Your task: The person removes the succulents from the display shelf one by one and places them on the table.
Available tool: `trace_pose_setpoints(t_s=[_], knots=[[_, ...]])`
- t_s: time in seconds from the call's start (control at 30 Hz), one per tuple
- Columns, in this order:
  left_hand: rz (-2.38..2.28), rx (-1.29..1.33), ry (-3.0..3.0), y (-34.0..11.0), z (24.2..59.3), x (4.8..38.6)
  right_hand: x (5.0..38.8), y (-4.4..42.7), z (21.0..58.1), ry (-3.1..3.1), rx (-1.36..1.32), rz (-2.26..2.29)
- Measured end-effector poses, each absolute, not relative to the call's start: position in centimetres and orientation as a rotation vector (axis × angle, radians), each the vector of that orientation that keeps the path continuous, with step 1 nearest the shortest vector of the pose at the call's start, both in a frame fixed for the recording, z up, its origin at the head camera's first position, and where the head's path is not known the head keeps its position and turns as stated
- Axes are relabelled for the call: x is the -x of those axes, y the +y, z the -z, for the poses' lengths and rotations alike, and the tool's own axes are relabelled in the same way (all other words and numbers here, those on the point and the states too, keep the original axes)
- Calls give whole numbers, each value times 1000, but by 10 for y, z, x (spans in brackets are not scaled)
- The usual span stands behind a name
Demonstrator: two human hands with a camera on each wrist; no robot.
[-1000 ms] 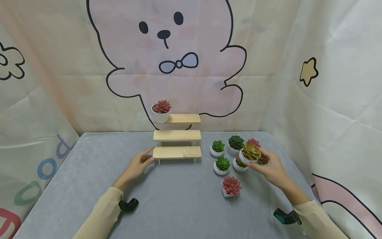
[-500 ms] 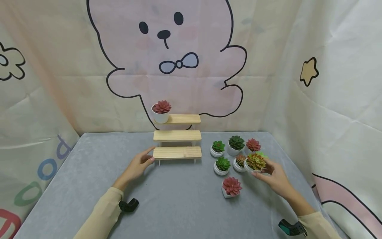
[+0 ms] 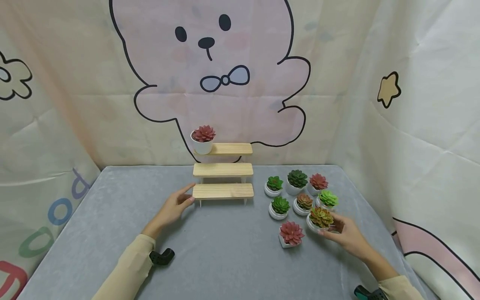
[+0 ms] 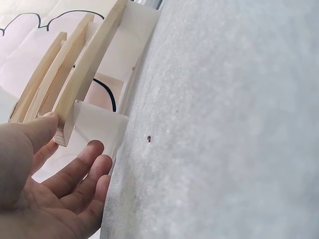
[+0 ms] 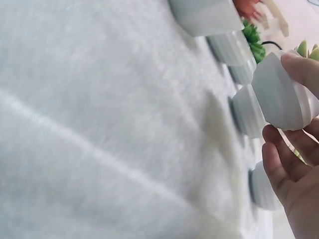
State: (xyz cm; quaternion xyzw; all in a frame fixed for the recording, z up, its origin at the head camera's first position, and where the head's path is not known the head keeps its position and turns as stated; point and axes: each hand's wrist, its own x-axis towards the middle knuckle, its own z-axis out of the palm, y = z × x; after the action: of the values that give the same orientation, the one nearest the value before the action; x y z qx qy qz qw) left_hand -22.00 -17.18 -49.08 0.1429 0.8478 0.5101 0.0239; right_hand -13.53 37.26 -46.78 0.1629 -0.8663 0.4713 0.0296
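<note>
A three-tier wooden display stand (image 3: 223, 191) with pale legs stands at the back of the table. At the left end of its lowest plank, my left hand (image 3: 170, 211) pinches the corners between thumb and index finger; the other fingers (image 4: 75, 172) hang loosely below. My right hand (image 3: 348, 236) holds a yellow-green, red-tinged succulent (image 3: 321, 217) by its white pot (image 5: 279, 94), which looks slightly raised from the cloth in the right wrist view. Close by are a bright green succulent (image 3: 328, 198), a brownish one (image 3: 304, 201) and a red one (image 3: 291, 233) in a square pot.
A red potted succulent (image 3: 203, 134) sits on the top plank's left end. Further potted plants stand behind the right hand: a dark green one (image 3: 297, 179), a red one (image 3: 318, 181) and two green ones (image 3: 275, 183). Printed curtains (image 3: 240, 108) surround the grey table (image 3: 225, 258).
My right hand has moved toward the table's front, lowering the yellow-green succulent and uncovering the bright green one behind it. The left hand and stand have stayed put.
</note>
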Motion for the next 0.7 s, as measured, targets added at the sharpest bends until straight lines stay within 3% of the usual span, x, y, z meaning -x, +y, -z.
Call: trace_pose_setpoints(t_s=[0.7], knots=[[-1559, -418, 2624, -174, 492, 221, 135, 382, 489, -2765, -511, -1412]])
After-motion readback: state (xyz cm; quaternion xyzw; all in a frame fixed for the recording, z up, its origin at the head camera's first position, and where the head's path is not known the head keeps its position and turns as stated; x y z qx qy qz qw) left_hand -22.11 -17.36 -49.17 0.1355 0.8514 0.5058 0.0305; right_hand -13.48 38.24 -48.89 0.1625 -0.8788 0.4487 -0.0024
